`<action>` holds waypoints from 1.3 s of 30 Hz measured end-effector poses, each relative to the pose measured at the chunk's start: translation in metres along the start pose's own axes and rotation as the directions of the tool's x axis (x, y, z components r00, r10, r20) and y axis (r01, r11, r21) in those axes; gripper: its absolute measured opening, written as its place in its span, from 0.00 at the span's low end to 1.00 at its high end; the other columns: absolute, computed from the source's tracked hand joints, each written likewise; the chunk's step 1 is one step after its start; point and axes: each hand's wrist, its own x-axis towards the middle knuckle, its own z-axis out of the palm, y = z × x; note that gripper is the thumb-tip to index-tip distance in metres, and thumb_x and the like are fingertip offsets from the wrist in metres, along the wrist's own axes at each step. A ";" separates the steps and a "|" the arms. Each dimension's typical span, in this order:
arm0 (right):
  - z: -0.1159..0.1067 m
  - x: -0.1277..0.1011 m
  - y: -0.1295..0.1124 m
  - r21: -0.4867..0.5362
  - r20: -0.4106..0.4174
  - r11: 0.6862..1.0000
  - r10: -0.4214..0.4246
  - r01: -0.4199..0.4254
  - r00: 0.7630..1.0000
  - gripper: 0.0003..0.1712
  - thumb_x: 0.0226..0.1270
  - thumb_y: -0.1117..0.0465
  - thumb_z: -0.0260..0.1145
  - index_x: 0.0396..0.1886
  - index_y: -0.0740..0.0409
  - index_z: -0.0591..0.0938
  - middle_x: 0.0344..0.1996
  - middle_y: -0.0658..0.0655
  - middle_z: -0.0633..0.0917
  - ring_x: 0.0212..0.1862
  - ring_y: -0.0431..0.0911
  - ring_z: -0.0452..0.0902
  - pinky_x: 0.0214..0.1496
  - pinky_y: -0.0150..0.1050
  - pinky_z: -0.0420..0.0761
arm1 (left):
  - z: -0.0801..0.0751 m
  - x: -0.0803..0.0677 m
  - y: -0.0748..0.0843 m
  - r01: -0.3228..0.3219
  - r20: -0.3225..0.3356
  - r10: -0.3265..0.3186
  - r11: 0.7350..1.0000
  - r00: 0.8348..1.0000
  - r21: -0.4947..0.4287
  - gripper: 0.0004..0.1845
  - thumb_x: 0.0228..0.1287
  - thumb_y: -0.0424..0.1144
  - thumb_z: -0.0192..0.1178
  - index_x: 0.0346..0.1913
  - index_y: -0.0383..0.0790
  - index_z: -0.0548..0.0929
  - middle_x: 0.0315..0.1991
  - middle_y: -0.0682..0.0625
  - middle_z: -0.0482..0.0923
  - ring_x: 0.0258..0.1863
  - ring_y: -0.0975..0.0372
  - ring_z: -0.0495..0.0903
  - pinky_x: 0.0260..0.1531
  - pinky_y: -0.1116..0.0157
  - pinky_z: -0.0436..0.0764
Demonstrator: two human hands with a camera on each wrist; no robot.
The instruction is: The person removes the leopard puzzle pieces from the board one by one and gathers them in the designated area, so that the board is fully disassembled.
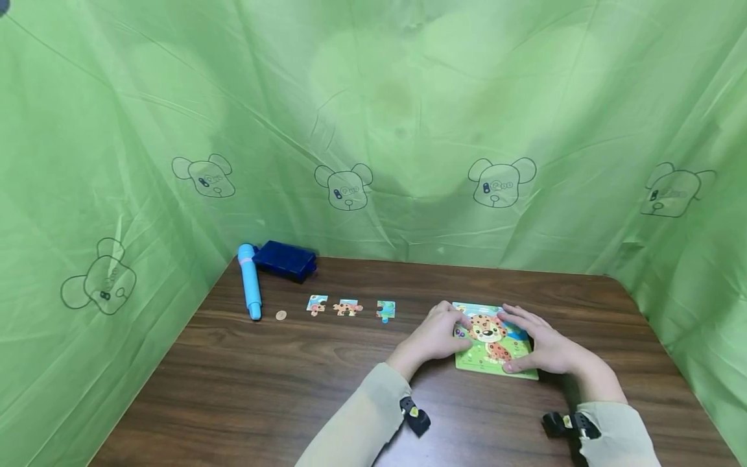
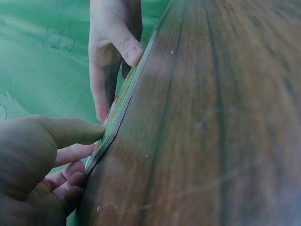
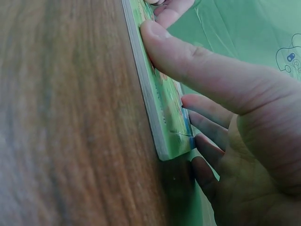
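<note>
A jigsaw puzzle board [image 1: 487,331] with a spotted cartoon animal on a green meadow lies flat on the table, towards the right. At its left edge my left hand [image 1: 438,332] holds it, thumb on the top face and fingers along the side. My right hand [image 1: 548,342] holds the right part; its thumb [image 3: 188,61] presses on the printed face, and the other fingertips touch the side edge. In the left wrist view the board [image 2: 123,96] appears edge-on, both hands on it. Parts of the picture are hidden under the fingers.
Three loose puzzle pieces, one left [image 1: 317,303], one middle [image 1: 348,307] and one right [image 1: 386,311], lie left of the board. Beyond them are a small round disc [image 1: 281,315], a light blue microphone-shaped stick [image 1: 249,282] and a dark blue box [image 1: 286,259]. Green curtains surround the wooden table [image 1: 280,389].
</note>
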 end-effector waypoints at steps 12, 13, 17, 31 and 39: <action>0.001 0.000 -0.001 0.005 0.003 1.000 0.000 0.000 1.000 0.64 0.53 0.41 0.88 0.84 0.59 0.68 0.86 0.69 0.56 0.81 0.79 0.46 0.70 0.86 0.54 | -0.004 -0.004 0.002 0.038 0.013 -0.037 0.999 0.999 -0.029 0.23 0.63 0.48 0.77 0.59 0.46 0.88 0.52 0.55 0.70 0.50 0.65 0.71 0.58 0.68 0.76; 0.001 0.000 -0.001 0.005 0.003 1.000 0.002 -0.002 1.000 0.64 0.53 0.41 0.88 0.84 0.59 0.68 0.86 0.69 0.56 0.81 0.79 0.46 0.70 0.86 0.54 | -0.005 -0.004 0.002 0.041 0.009 -0.041 0.999 0.999 -0.027 0.24 0.63 0.48 0.78 0.60 0.46 0.88 0.51 0.55 0.70 0.50 0.65 0.71 0.59 0.68 0.76; 0.001 0.001 -0.001 0.012 0.003 1.000 0.003 -0.003 1.000 0.63 0.53 0.42 0.88 0.84 0.59 0.68 0.85 0.69 0.57 0.82 0.78 0.45 0.70 0.85 0.54 | -0.005 -0.003 0.000 0.041 0.003 -0.041 0.999 0.999 -0.017 0.24 0.62 0.49 0.79 0.59 0.46 0.88 0.50 0.55 0.70 0.48 0.66 0.71 0.58 0.69 0.76; 0.001 0.001 0.000 0.021 0.001 1.000 0.008 -0.008 1.000 0.63 0.53 0.41 0.88 0.83 0.60 0.69 0.85 0.70 0.57 0.82 0.79 0.44 0.71 0.85 0.52 | -0.002 -0.002 0.000 0.022 0.005 -0.022 0.997 1.000 -0.070 0.21 0.62 0.45 0.79 0.55 0.46 0.84 0.51 0.54 0.72 0.49 0.67 0.73 0.55 0.70 0.77; 0.000 0.001 -0.002 0.021 0.004 1.000 0.021 -0.021 1.000 0.63 0.53 0.42 0.89 0.83 0.58 0.69 0.85 0.69 0.57 0.82 0.78 0.45 0.70 0.85 0.53 | -0.002 -0.002 0.000 0.019 -0.006 -0.019 0.995 1.000 -0.094 0.21 0.62 0.44 0.80 0.54 0.47 0.82 0.51 0.55 0.72 0.49 0.67 0.74 0.54 0.70 0.76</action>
